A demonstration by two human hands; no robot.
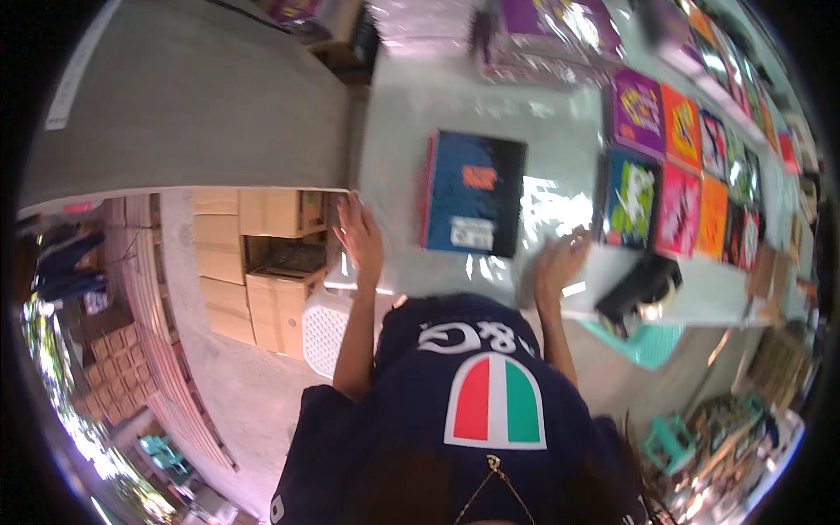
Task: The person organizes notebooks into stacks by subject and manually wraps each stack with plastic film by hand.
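Observation:
A dark blue and black notebook (479, 194) with a small orange patch and a pale label lies flat on the shiny table (398, 114). My left hand (360, 241) is at the table's left edge, fingers stretched out and holding nothing. To the right of the notebook, my right hand (561, 264) rests over the table near its front edge. Its fingers are extended, slightly blurred, and nothing shows in them. Neither hand touches the notebook. A dark tape dispenser (640, 287) stands by the front edge, right of my right hand.
Rows of colourful notebooks (678, 210) cover the table's right side. Wrapped purple packs (551, 39) and a pale stack (423, 26) stand at the far end. A grey panel (201, 105), cardboard boxes (280, 302) and a white stool (324, 337) are on the left.

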